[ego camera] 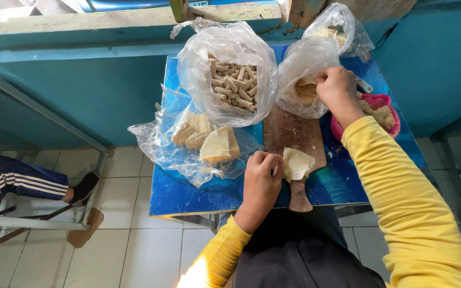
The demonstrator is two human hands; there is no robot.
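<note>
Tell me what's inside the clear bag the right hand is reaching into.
The right hand dips into the clear bag, which holds brownish crumbly filling. The hand's fingertips and whatever lies beneath them are hidden.

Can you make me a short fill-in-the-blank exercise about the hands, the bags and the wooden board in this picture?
1. The left hand holds a pale thin wrapper sheet on the wooden ____ board.
2. The right hand reaches into a clear ____ bag of brown filling.
3. The small table top is painted ____.
4. The bowl beside the right wrist is ____.

Missing words: cutting; plastic; blue; pink
</note>
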